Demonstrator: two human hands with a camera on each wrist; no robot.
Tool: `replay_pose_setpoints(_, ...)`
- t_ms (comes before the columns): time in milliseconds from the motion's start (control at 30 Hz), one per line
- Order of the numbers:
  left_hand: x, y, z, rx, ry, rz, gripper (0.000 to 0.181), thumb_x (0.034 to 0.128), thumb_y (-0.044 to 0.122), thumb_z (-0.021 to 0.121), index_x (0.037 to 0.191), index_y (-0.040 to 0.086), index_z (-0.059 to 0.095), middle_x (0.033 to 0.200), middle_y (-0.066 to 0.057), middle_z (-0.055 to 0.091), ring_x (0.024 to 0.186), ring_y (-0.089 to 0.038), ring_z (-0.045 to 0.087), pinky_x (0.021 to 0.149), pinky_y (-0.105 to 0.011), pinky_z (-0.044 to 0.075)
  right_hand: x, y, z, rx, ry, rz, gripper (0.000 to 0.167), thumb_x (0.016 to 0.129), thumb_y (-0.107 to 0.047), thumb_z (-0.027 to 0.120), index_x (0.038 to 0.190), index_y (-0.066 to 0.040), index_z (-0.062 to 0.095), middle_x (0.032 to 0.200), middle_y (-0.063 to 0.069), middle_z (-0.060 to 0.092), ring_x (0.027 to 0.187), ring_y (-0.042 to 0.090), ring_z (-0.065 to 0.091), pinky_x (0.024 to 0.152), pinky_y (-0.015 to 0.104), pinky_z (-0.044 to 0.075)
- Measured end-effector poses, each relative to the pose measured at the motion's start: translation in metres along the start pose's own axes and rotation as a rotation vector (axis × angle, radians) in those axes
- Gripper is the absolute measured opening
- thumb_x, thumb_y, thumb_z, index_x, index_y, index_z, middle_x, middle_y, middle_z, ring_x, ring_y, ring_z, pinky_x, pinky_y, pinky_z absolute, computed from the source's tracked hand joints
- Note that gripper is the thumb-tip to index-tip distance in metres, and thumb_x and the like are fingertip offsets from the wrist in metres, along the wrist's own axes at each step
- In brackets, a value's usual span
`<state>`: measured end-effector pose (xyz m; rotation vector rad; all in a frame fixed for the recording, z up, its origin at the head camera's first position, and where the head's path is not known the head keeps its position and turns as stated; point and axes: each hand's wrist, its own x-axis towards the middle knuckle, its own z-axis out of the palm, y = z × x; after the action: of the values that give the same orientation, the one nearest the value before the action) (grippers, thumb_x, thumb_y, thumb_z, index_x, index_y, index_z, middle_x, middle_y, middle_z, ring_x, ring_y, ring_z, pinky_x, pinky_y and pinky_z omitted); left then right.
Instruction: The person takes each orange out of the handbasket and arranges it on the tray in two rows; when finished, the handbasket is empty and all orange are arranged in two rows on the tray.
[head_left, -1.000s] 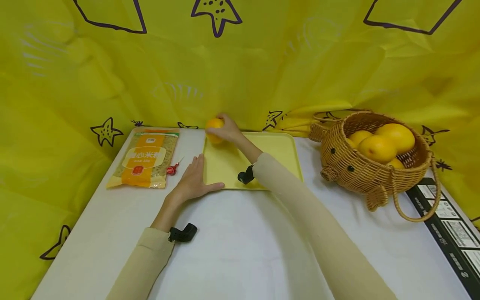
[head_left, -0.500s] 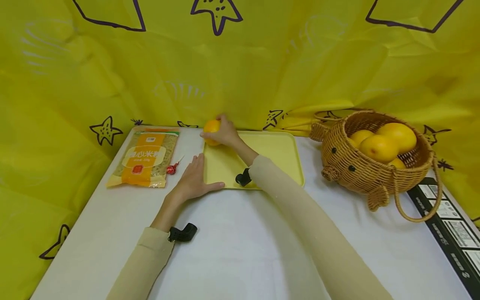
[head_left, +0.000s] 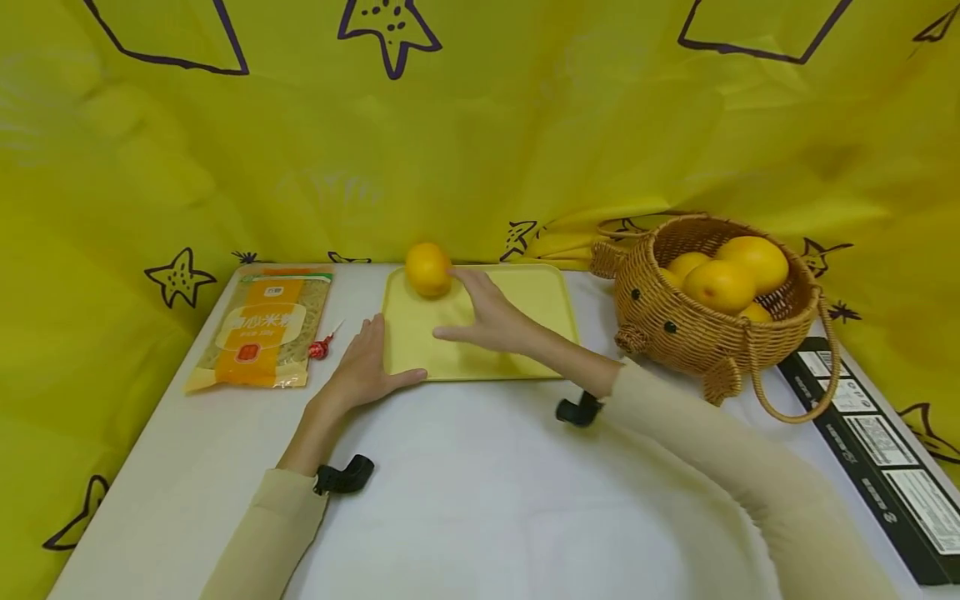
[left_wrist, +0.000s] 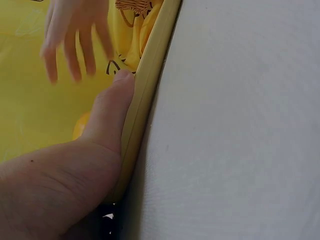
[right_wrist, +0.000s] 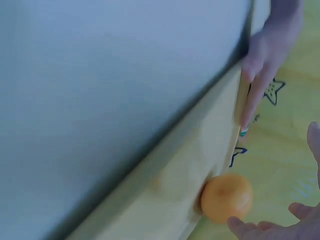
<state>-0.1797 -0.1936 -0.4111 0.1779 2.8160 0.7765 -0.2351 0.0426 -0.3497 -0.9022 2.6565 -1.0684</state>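
Observation:
An orange sits in the back left corner of a pale yellow tray. My right hand is over the tray with its fingers spread. In the head view its fingertips lie close to the orange's right side; whether they touch it I cannot tell. My left hand rests at the tray's front left corner, fingers along the left side and thumb along the front edge. The left wrist view shows that thumb against the tray's rim. In the right wrist view the orange stands clear of the palm.
A pig-shaped wicker basket holding several oranges stands at the right. Beside it lies a long black box with white labels. A clear food packet with an orange label and a red-wrapped lollipop lie left of the tray.
My right hand has let go of the orange and drawn back to the right and nearer. The orange stays at the tray's back left. My left hand keeps its place; the head view has shifted slightly.

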Motion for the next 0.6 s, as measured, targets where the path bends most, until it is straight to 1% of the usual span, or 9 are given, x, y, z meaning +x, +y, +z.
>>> replay_pose_setpoints(67,0.0,0.002,0.0,-0.008,-0.004,0.007,0.126,0.0798,0.065,0.065,0.153,-0.004,-0.01,0.161,-0.026,-0.006,0.15,-0.042,-0.003,0.122,-0.057,0.006,-0.032,0.004,-0.017,0.003,-0.01,-0.005,0.088,0.085,-0.039,0.074,0.152,-0.008,0.026,0.156,0.014,0.028,0.143,0.033,0.032,0.115,0.053,0.034)
replay_pose_setpoints(133,-0.002,0.002,-0.002,-0.016,-0.005,0.004,0.125,0.0803,0.063,0.066,0.152,-0.004,-0.011,0.161,-0.026,-0.006,0.15,-0.042,-0.004,0.122,-0.057,0.005,-0.057,0.007,-0.034,0.018,-0.005,-0.008,0.084,0.086,-0.036,0.073,0.151,-0.007,0.028,0.154,0.014,0.032,0.141,0.034,0.034,0.112,0.053,0.037)
replay_pose_setpoints(233,-0.004,-0.002,-0.005,-0.013,0.001,0.005,0.124,0.0815,0.063,0.065,0.152,-0.005,-0.011,0.16,-0.028,-0.007,0.149,-0.045,-0.004,0.121,-0.059,0.005,-0.083,0.011,-0.063,0.036,0.032,0.01,0.077,0.088,-0.029,0.072,0.149,-0.005,0.031,0.152,0.016,0.035,0.137,0.038,0.039,0.108,0.053,0.043)
replay_pose_setpoints(333,-0.005,-0.003,-0.004,-0.011,0.004,0.008,0.124,0.0817,0.063,0.065,0.152,-0.006,-0.011,0.16,-0.03,-0.007,0.148,-0.048,-0.002,0.12,-0.061,0.006,-0.104,0.02,-0.097,0.008,0.09,0.042,0.072,0.09,-0.026,0.07,0.146,-0.002,0.033,0.15,0.019,0.038,0.135,0.038,0.041,0.108,0.053,0.042)
replay_pose_setpoints(400,-0.005,-0.003,-0.001,-0.011,0.006,0.014,0.124,0.0817,0.063,0.065,0.152,-0.006,-0.01,0.16,-0.03,-0.006,0.148,-0.049,-0.001,0.12,-0.061,0.006,-0.118,0.026,-0.119,-0.007,0.13,0.091,0.068,0.091,-0.025,0.069,0.145,-0.001,0.034,0.15,0.019,0.039,0.135,0.038,0.041,0.106,0.054,0.042)
replay_pose_setpoints(467,-0.005,-0.002,0.0,-0.014,0.002,0.017,0.124,0.0815,0.063,0.065,0.152,-0.006,-0.01,0.16,-0.029,-0.006,0.149,-0.047,-0.002,0.121,-0.06,0.006,-0.13,0.031,-0.139,-0.025,0.162,0.147,0.066,0.092,-0.026,0.067,0.145,-0.002,0.035,0.15,0.019,0.039,0.135,0.038,0.041,0.105,0.055,0.043)
replay_pose_setpoints(600,-0.003,0.001,0.0,-0.013,-0.009,0.025,0.124,0.0817,0.064,0.065,0.152,-0.005,-0.01,0.161,-0.028,-0.007,0.15,-0.044,-0.004,0.122,-0.058,0.005,-0.15,0.04,-0.173,-0.061,0.181,0.27,0.068,0.093,-0.033,0.064,0.146,-0.004,0.033,0.15,0.021,0.037,0.138,0.041,0.036,0.103,0.058,0.043)
